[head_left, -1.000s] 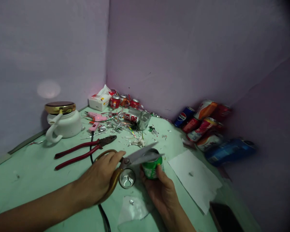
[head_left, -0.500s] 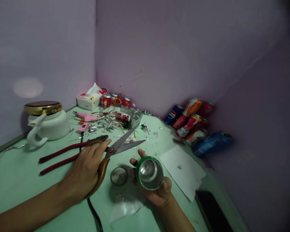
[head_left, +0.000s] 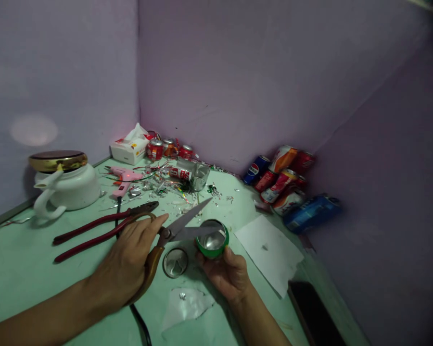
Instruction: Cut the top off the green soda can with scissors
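Observation:
In my left hand (head_left: 128,257) is a pair of scissors (head_left: 151,269) with bronze-coloured handles, its blades spread apart and pointing right. The lower blade crosses over the left rim of a cut green can (head_left: 216,252), a short cup with a shiny silver inside. My right hand (head_left: 228,274) grips this can from below and the right, the thumb on its outer side. Below the blades a round metal can end (head_left: 175,263) lies on the table. Left of the scissors rest red-handled pliers (head_left: 94,235), partly behind my left hand.
A white pot (head_left: 72,187) stands at the left, near a pink glue gun (head_left: 124,179). Metal scraps surround a cut can (head_left: 180,173). A tissue box (head_left: 130,149) is at the back. Stacked cans (head_left: 279,185), white paper (head_left: 269,254) and a dark phone-like slab (head_left: 313,312) lie right.
My right hand has tilted the green can and brought it up and left to the scissors. The lower blade now overlaps its rim; before, they were apart. The view has shifted slightly.

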### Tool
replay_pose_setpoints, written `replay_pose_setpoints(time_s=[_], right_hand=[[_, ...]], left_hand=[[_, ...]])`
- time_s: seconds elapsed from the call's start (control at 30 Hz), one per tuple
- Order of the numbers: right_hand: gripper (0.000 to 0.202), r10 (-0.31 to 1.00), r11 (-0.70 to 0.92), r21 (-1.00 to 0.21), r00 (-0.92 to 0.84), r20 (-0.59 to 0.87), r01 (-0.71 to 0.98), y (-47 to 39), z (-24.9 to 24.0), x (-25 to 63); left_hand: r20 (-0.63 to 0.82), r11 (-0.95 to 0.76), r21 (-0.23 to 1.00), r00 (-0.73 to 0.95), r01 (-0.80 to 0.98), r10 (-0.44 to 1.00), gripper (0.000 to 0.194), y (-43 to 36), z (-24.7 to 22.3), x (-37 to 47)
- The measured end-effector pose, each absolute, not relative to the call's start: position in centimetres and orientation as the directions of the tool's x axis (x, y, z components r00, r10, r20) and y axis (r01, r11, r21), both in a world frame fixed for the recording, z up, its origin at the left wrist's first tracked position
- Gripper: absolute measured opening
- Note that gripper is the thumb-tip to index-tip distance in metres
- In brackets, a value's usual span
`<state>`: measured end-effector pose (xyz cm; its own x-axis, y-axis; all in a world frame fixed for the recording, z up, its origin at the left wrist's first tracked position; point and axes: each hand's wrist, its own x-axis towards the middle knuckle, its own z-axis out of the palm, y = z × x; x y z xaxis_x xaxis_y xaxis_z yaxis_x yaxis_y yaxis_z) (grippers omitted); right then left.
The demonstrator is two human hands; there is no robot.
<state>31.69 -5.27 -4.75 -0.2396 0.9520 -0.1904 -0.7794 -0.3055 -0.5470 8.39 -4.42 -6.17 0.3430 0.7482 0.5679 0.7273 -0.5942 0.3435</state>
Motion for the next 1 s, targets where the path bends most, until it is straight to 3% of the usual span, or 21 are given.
replay_pose_setpoints(time_s=[0.1, 0.33, 0.67, 1.0], right_hand=[[0.056, 0.963, -0.266, -0.564, -0.182, -0.201, -0.782, -5.1, -4.9, 31.4], [0.038, 0.965, -0.26, -0.628, -0.212, -0.151, -0.734, -5.2, -5.7, 31.1], [0.053, 0.96, -0.267, -0.67, -0.255, -0.119, -0.692, -5.4, -7.2, 31.8], [0.054, 0.958, -0.273, -0.66, -0.263, -0.116, -0.7, -5.4, -6.8, 31.2]], left_hand=[[0.603, -0.665, 0.281, 0.412, 0.692, 0.683, 0.051, -5.0, -6.2, 8.8], [0.536, -0.705, 0.299, 0.498, 0.643, 0.682, 0.053, -5.9, -6.3, 9.8], [0.484, -0.671, 0.286, 0.501, 0.684, 0.717, 0.052, -5.8, -6.4, 9.9], [0.456, -0.673, 0.203, 0.54, 0.711, 0.707, 0.051, -5.6, -6.9, 9.8]])
